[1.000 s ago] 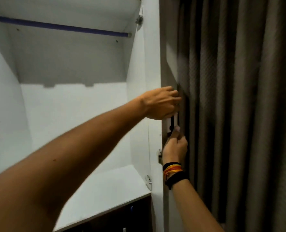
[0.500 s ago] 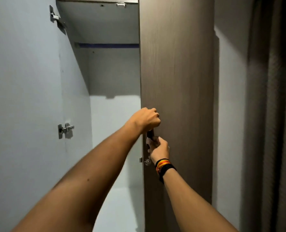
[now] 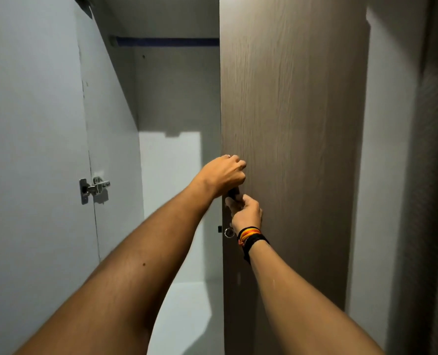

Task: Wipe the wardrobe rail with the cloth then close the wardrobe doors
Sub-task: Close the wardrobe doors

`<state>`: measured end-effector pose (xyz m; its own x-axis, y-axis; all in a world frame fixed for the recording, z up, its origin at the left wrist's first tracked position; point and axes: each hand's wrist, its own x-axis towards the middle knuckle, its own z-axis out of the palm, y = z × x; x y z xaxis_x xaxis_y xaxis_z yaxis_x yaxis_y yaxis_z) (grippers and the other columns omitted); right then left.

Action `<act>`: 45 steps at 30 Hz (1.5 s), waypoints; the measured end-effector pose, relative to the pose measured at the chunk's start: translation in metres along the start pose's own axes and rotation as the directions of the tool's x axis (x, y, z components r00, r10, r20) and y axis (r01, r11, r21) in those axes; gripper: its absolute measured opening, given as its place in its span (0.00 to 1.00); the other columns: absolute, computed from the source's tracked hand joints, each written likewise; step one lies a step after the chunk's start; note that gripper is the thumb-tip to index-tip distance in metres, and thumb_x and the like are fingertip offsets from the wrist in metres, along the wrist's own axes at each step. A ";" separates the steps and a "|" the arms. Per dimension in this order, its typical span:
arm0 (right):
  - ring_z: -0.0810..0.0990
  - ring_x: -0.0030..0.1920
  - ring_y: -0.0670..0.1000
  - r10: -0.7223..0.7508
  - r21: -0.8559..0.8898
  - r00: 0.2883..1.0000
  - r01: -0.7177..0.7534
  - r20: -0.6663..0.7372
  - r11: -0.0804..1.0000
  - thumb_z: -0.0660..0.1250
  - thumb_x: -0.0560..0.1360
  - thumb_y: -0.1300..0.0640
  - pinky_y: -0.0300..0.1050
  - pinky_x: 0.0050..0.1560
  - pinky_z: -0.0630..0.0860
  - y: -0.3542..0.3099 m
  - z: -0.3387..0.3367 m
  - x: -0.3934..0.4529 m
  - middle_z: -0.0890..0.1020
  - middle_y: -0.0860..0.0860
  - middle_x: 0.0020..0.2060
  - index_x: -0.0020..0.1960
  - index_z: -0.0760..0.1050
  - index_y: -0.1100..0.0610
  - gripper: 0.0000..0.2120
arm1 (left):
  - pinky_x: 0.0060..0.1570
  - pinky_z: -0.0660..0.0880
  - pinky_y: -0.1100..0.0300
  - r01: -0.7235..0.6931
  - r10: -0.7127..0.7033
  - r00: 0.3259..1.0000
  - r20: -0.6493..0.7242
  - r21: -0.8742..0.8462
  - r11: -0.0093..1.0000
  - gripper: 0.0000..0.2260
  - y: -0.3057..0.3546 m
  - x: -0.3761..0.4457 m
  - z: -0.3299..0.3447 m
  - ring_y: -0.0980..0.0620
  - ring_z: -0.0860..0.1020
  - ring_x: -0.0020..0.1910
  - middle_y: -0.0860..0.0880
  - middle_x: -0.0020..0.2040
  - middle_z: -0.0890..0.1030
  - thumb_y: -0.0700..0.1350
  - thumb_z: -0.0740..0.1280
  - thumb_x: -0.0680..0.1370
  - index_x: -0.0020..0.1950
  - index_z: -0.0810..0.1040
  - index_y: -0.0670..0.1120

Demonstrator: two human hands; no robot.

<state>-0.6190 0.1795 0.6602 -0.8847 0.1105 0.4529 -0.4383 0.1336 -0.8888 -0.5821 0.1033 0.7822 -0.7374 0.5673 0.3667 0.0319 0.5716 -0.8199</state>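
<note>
Head view looks into a wardrobe with its right door, a brown wood-grain panel, swung most of the way across the opening; both bare arms reach to its free edge; the left hand is curled into a fist over the top of a dark handle, its fingers pressed together around it; the right hand sits just beneath, touching the left, its fingers closed on the lower part of the same handle, with a band of black, orange and yellow bracelets at the wrist; a small round lock shows on the door just below the hands; the left door stands open, its pale inner face turned to the camera, a metal hinge on its edge; the blue rail runs high across the interior, its right end hidden behind the brown door; the cloth cannot be seen in either hand; a grey curtain hangs at far right.
</note>
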 end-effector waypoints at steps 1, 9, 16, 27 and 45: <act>0.85 0.44 0.59 -0.009 -0.012 1.000 0.009 -0.001 1.000 0.58 0.76 0.68 0.46 0.30 0.78 0.002 0.002 0.002 0.86 0.50 0.43 0.39 0.78 0.48 0.19 | 0.52 0.78 0.55 0.010 -0.010 1.000 -0.006 -0.020 1.000 0.12 -0.003 0.002 0.001 0.46 0.78 0.57 0.43 0.61 0.79 0.46 0.71 0.79 0.61 0.83 0.43; 0.82 0.45 0.62 -0.040 -0.086 0.999 0.039 -0.016 0.995 0.60 0.76 0.68 0.54 0.42 0.83 0.013 0.003 0.014 0.85 0.55 0.43 0.48 0.83 0.52 0.16 | 0.50 0.77 0.56 0.089 -0.089 0.996 0.004 -0.048 0.995 0.14 -0.003 0.002 0.013 0.46 0.75 0.61 0.43 0.63 0.76 0.46 0.71 0.79 0.63 0.81 0.44; 0.48 0.83 0.58 -0.450 -0.652 0.889 0.391 0.085 0.649 0.59 0.82 0.54 0.61 0.79 0.53 0.007 -0.011 -0.025 0.52 0.56 0.83 0.83 0.51 0.55 0.32 | 0.82 0.44 0.46 0.406 -0.413 0.908 -0.071 -0.102 0.908 0.34 0.033 -0.050 0.029 0.42 0.40 0.83 0.41 0.84 0.40 0.40 0.56 0.83 0.84 0.40 0.43; 0.54 0.82 0.59 -0.765 -0.523 0.225 0.836 0.603 -0.166 0.54 0.83 0.55 0.66 0.79 0.53 -0.129 -0.032 -0.055 0.56 0.57 0.82 0.82 0.53 0.60 0.29 | 0.82 0.44 0.44 0.842 -0.919 0.394 0.002 -0.401 0.360 0.30 0.037 -0.181 -0.029 0.43 0.42 0.83 0.40 0.84 0.42 0.51 0.49 0.86 0.83 0.43 0.40; 0.79 0.63 0.54 -0.457 -0.061 -0.261 0.813 0.851 -0.579 0.56 0.84 0.47 0.59 0.79 0.55 -0.319 0.153 -0.301 0.85 0.51 0.56 0.59 0.82 0.53 0.18 | 0.72 0.62 0.55 0.252 -0.818 -0.297 0.494 -0.785 -0.566 0.25 0.029 -0.436 -0.079 0.47 0.64 0.79 0.46 0.80 0.66 0.55 0.50 0.86 0.82 0.62 0.48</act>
<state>-0.2372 -0.0470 0.7971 0.2961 -0.9275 0.2281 -0.4553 0.0729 0.8874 -0.2061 -0.0802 0.6332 -0.1406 -0.9282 0.3445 0.3260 0.2852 0.9013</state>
